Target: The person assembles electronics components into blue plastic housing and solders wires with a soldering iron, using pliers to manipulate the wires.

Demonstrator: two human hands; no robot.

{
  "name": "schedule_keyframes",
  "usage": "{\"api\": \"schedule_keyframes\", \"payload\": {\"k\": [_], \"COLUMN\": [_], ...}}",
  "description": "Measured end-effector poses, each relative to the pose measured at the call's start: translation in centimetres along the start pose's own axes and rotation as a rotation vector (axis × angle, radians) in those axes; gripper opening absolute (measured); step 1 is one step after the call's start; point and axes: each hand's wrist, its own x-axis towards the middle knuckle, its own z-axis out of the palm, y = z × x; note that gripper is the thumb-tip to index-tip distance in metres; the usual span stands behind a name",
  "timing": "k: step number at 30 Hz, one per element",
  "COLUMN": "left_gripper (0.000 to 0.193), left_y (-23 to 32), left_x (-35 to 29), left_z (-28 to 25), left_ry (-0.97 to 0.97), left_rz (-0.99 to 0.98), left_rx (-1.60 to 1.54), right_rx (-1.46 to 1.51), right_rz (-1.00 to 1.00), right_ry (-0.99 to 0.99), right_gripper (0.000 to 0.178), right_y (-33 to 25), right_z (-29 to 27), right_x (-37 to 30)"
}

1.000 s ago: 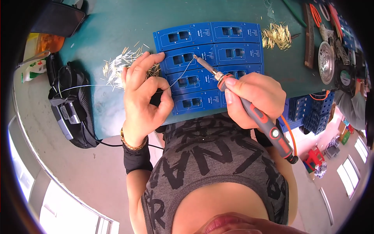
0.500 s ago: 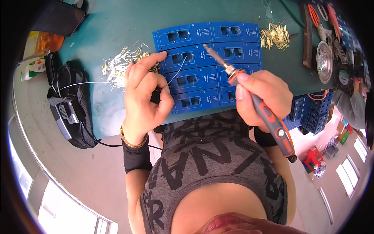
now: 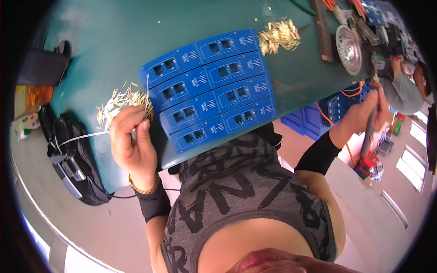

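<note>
Beside the blue boards (image 3: 205, 87), your left hand (image 3: 133, 144) pinches wire (image 3: 147, 83) between fingers; your right hand (image 3: 371, 111) has fingers around the soldering iron (image 3: 368, 136). Keep the wire straight, the iron steady.

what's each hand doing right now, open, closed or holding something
Left hand: closed, holding a thin, silvery wire.
Right hand: closed around a grey-and-red, pen-shaped soldering iron.

the left hand (image 3: 134, 143) hides part of the wire (image 3: 84, 136); the iron (image 3: 367, 139) looks blurred, its tip hard to tell by the desk (image 3: 296, 86)'s right edge.
</note>
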Motion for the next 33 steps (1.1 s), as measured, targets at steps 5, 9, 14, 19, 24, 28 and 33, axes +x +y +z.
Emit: {"api": "schedule_keyframes", "payload": {"k": [5, 9, 14, 19, 24, 28, 33], "left_gripper": [0.012, 0.014, 0.012, 0.013, 0.012, 0.012, 0.013], "left_y": [0.1, 0.4, 0.9, 0.8, 0.2, 0.0, 0.0], "left_x": [0.2, -0.5, 0.4, 0.9, 1.1, 1.0, 1.2], "left_z": [-0.4, -0.6, -0.1, 0.2, -0.1, -0.3, 0.0], "left_ry": [-0.055, 0.004, -0.065, -0.053, -0.106, -0.120, -0.112], "left_rz": [0.108, -0.029, 0.100, 0.102, 0.112, 0.111, 0.117], "left_rx": [0.178, 0.155, 0.223, 0.227, 0.191, 0.230, 0.225], "right_rx": [-0.159, -0.075, 0.429, 0.825, 0.884, 0.880, 0.821], "right_rz": [-0.062, 0.004, 0.238, -0.022, -0.089, -0.142, -0.117], "right_ry": [-0.092, -0.108, -0.279, -0.799, -0.881, -0.951, -0.933], "right_gripper": [0.011, 0.015, 0.027, 0.032, 0.028, 0.034, 0.033], "right_y": [3.0, 0.5, -6.7, -12.6, -14.4, -15.1, -15.5], "right_z": [1.1, 1.7, 2.7, 5.7, 6.9, 7.5, 7.6], "right_x": [-2.0, -1.0, -3.4, -4.5, -5.9, -5.8, -5.9]}}
